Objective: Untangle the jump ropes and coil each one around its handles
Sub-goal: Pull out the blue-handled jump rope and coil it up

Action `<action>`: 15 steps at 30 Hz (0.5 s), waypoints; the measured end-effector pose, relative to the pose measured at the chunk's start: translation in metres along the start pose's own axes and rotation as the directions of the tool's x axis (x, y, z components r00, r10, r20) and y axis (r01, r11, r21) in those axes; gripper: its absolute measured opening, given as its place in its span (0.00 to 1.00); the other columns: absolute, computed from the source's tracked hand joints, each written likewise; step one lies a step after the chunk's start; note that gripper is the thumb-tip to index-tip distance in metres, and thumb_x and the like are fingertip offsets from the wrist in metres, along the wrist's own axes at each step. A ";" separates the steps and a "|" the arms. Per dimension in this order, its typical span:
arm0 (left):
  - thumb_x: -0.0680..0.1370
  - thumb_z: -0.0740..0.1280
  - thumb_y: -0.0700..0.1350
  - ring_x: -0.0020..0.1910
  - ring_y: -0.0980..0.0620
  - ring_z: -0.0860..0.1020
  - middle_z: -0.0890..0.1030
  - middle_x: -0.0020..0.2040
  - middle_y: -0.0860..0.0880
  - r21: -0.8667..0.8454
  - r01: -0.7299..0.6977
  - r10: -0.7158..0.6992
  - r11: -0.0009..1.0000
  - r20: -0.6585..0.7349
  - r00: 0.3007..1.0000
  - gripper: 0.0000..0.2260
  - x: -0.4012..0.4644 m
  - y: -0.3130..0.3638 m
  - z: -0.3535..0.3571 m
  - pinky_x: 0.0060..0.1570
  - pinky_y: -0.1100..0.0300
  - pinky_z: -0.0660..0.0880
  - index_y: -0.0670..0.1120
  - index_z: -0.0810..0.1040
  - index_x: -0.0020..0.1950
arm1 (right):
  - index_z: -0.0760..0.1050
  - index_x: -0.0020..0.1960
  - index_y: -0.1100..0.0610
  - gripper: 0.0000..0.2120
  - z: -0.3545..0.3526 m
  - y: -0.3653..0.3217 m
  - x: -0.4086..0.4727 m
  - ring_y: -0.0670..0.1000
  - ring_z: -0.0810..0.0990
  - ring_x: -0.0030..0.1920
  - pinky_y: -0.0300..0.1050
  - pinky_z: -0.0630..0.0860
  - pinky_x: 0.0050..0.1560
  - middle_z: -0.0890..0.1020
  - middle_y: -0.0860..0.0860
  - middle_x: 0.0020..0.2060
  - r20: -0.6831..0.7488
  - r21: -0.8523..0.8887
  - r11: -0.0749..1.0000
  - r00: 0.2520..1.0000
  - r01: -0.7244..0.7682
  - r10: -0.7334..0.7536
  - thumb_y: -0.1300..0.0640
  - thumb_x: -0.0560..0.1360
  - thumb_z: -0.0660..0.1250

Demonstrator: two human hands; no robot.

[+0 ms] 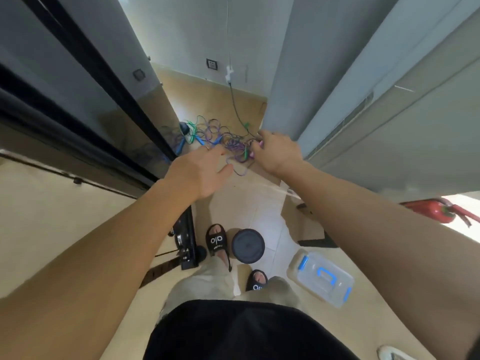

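A tangle of thin jump ropes (220, 136), purple, green and blue, lies on the tan floor between a dark glass door and a grey wall. Blue handles (181, 145) lie at its left and a green handle (245, 153) sits near the middle. My right hand (276, 152) is curled at the tangle's right edge and grips a pink handle (260, 144). My left hand (201, 172) reaches in from the left with fingers extended, its fingertips at the purple strands; a purple loop (237, 170) lies just beside its thumb.
A black cable (237, 110) hangs from the far wall down to the floor by the tangle. Near my sandalled feet stand a round dark container (248, 245) and a clear plastic box with blue clips (320, 276). A red object (439, 210) lies at the right.
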State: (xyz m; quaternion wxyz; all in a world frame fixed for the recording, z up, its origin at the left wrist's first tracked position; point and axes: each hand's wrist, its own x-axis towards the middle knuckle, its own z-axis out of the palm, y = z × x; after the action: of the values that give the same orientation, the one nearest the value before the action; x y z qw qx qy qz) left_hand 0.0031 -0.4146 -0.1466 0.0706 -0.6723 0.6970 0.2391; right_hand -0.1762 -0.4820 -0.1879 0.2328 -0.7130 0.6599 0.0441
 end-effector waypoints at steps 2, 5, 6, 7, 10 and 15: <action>0.82 0.54 0.61 0.61 0.43 0.76 0.76 0.64 0.46 0.018 -0.002 0.002 1.000 0.011 1.000 0.22 0.026 -0.009 -0.009 0.56 0.48 0.76 0.53 0.67 0.72 | 0.69 0.70 0.53 0.21 -0.004 -0.009 0.023 0.60 0.73 0.65 0.54 0.67 0.63 0.76 0.57 0.64 -0.009 0.001 1.000 1.000 -0.019 0.019 0.47 0.82 0.52; 0.82 0.53 0.61 0.61 0.43 0.76 0.76 0.64 0.45 0.025 -0.007 0.006 1.000 0.041 0.999 0.22 0.057 -0.023 -0.020 0.56 0.47 0.76 0.54 0.66 0.73 | 0.69 0.70 0.53 0.21 -0.006 -0.024 0.055 0.60 0.73 0.64 0.54 0.67 0.62 0.76 0.57 0.63 -0.006 -0.005 0.999 0.999 -0.039 0.039 0.47 0.82 0.51; 0.82 0.53 0.61 0.60 0.43 0.76 0.76 0.63 0.45 0.025 -0.005 0.004 1.000 0.048 0.999 0.22 0.067 -0.028 -0.023 0.56 0.47 0.76 0.54 0.66 0.73 | 0.69 0.70 0.53 0.21 -0.006 -0.028 0.066 0.60 0.73 0.64 0.54 0.68 0.62 0.76 0.57 0.63 -0.009 -0.001 0.999 0.999 -0.041 0.041 0.46 0.82 0.51; 0.82 0.53 0.61 0.60 0.42 0.76 0.76 0.63 0.45 0.021 0.000 -0.001 1.000 0.054 0.999 0.21 0.076 -0.033 -0.028 0.56 0.47 0.76 0.54 0.66 0.73 | 0.69 0.70 0.52 0.21 -0.007 -0.033 0.076 0.60 0.73 0.64 0.54 0.68 0.62 0.76 0.57 0.64 -0.009 0.006 0.999 0.999 -0.040 0.040 0.45 0.82 0.51; 0.82 0.54 0.61 0.58 0.42 0.76 0.78 0.60 0.46 0.001 0.012 -0.012 1.000 0.090 0.996 0.21 0.103 -0.042 -0.043 0.55 0.48 0.76 0.55 0.66 0.72 | 0.68 0.72 0.51 0.22 -0.014 -0.041 0.106 0.60 0.74 0.64 0.54 0.69 0.62 0.76 0.57 0.65 0.006 0.015 1.000 1.000 -0.023 0.023 0.45 0.82 0.51; 0.82 0.55 0.59 0.54 0.44 0.76 0.77 0.52 0.48 -0.089 0.038 -0.030 0.995 0.088 0.996 0.19 0.148 -0.048 -0.062 0.54 0.47 0.76 0.53 0.69 0.70 | 0.71 0.67 0.54 0.21 -0.026 -0.043 0.159 0.61 0.75 0.60 0.53 0.70 0.58 0.78 0.58 0.60 0.018 0.006 1.000 1.000 -0.007 0.007 0.46 0.81 0.50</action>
State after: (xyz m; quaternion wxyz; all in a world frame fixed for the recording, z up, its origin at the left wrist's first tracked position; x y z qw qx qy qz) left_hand 0.0504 -0.5743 -0.1661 0.0745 -0.6757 0.6701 0.2981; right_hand -0.1209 -0.6380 -0.2121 0.2407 -0.7095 0.6605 0.0491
